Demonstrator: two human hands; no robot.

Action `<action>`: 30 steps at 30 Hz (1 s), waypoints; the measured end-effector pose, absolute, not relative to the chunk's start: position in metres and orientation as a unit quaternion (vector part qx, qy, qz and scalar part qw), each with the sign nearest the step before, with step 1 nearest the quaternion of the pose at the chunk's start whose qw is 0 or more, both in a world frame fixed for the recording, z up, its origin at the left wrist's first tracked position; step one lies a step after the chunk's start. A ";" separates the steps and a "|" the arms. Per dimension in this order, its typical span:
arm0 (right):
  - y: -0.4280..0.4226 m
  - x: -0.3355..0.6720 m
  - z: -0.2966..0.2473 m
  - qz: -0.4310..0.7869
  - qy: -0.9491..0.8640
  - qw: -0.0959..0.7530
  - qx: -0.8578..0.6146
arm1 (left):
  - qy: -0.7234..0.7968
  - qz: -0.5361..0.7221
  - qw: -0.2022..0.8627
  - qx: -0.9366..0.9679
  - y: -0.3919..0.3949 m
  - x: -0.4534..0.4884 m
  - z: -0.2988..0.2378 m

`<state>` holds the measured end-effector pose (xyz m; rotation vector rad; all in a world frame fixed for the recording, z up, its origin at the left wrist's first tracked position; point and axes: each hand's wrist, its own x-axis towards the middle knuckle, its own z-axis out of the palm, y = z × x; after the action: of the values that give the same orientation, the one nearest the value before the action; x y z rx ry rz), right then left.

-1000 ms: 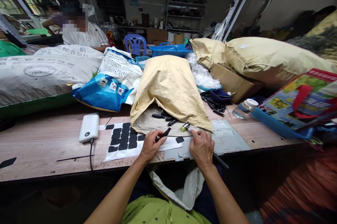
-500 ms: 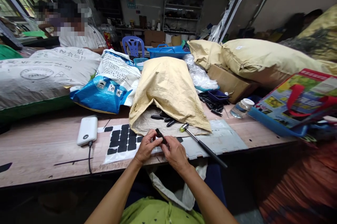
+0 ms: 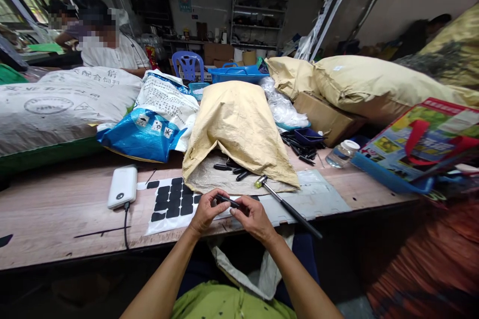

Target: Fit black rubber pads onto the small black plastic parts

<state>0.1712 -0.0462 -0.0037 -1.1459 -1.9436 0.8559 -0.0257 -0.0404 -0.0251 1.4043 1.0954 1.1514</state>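
Between both hands, just over the table's front edge, lies a slim black pen-shaped piece (image 3: 227,201), roughly level. My left hand (image 3: 207,213) pinches one end with thumb and fingers. My right hand (image 3: 255,219) is closed on the other end, which its fingers partly hide. Just beyond them is the mouth of a tan woven sack (image 3: 235,114), where several similar black pieces (image 3: 242,175) rest. A hammer (image 3: 288,206) with a yellow-tipped head and black handle lies to the right of my right hand. Left of my hands is a white sheet of black stickers (image 3: 174,199).
A white power bank (image 3: 122,186) with a cable lies on the left of the table. At the right are a pile of black pieces (image 3: 299,148), a clear jar (image 3: 342,154) and a blue tray (image 3: 392,176). Full sacks line the back; a person (image 3: 112,49) sits beyond them.
The black piece has turned from steeply tilted to nearly level between the hands. My right hand has shifted slightly right, showing more of the piece. The hammer and sack stay put.
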 end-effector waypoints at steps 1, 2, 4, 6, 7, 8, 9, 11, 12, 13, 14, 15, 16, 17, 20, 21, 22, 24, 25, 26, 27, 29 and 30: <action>-0.046 0.172 -0.004 0.330 -0.754 0.359 -0.440 | 0.450 0.472 0.490 0.578 -0.041 -0.026 -0.026; -0.047 0.173 -0.005 0.326 -0.757 0.361 -0.436 | 0.449 0.471 0.491 0.580 -0.041 -0.027 -0.026; -0.047 0.174 -0.007 0.312 -0.764 0.365 -0.431 | 0.450 0.467 0.491 0.581 -0.041 -0.028 -0.026; -0.047 0.174 -0.009 0.298 -0.772 0.364 -0.427 | 0.452 0.463 0.493 0.581 -0.042 -0.027 -0.025; -0.047 0.173 -0.011 0.291 -0.777 0.362 -0.425 | 0.454 0.461 0.493 0.582 -0.042 -0.027 -0.024; -0.047 0.173 -0.013 0.284 -0.783 0.359 -0.422 | 0.456 0.458 0.491 0.584 -0.042 -0.027 -0.023; -0.047 0.172 -0.015 0.273 -0.789 0.355 -0.420 | 0.458 0.456 0.487 0.588 -0.042 -0.026 -0.023; -0.046 0.172 -0.020 0.243 -0.804 0.348 -0.415 | 0.462 0.450 0.473 0.600 -0.041 -0.026 -0.022; -0.046 0.172 -0.023 0.226 -0.811 0.345 -0.414 | 0.464 0.447 0.465 0.607 -0.041 -0.026 -0.022; -0.046 0.172 -0.025 0.209 -0.817 0.343 -0.414 | 0.466 0.443 0.458 0.614 -0.040 -0.025 -0.022; -0.047 0.172 -0.026 0.194 -0.821 0.342 -0.414 | 0.467 0.439 0.450 0.622 -0.040 -0.025 -0.022; -0.047 0.172 -0.028 0.182 -0.824 0.341 -0.414 | 0.469 0.435 0.443 0.629 -0.040 -0.025 -0.022; -0.047 0.172 -0.029 0.173 -0.826 0.342 -0.414 | 0.470 0.431 0.434 0.636 -0.040 -0.024 -0.022; -0.047 0.172 -0.029 0.167 -0.826 0.343 -0.414 | 0.472 0.427 0.425 0.644 -0.040 -0.024 -0.021; -0.048 0.172 -0.029 0.166 -0.825 0.349 -0.414 | 0.476 0.420 0.400 0.661 -0.040 -0.023 -0.020; -0.048 0.171 -0.030 0.167 -0.824 0.349 -0.415 | 0.478 0.418 0.395 0.663 -0.040 -0.023 -0.020; -0.048 0.171 -0.030 0.168 -0.822 0.347 -0.419 | 0.481 0.418 0.393 0.663 -0.040 -0.023 -0.020; -0.047 0.170 -0.031 0.174 -0.816 0.342 -0.433 | 0.488 0.420 0.393 0.657 -0.039 -0.023 -0.021; -0.047 0.169 -0.031 0.179 -0.811 0.341 -0.440 | 0.490 0.422 0.394 0.653 -0.039 -0.023 -0.022; -0.047 0.169 -0.031 0.186 -0.806 0.343 -0.446 | 0.491 0.425 0.397 0.649 -0.039 -0.023 -0.022; -0.047 0.169 -0.031 0.195 -0.800 0.347 -0.449 | 0.491 0.428 0.400 0.645 -0.039 -0.023 -0.023; -0.047 0.169 -0.029 0.210 -0.792 0.359 -0.448 | 0.489 0.433 0.407 0.638 -0.039 -0.023 -0.023; -0.048 0.169 -0.027 0.215 -0.788 0.365 -0.446 | 0.488 0.436 0.411 0.634 -0.040 -0.023 -0.024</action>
<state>0.1693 -0.0476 -0.0272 -1.1471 -2.0270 0.5534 -0.0226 -0.0396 -0.0239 1.5959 1.2295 1.0982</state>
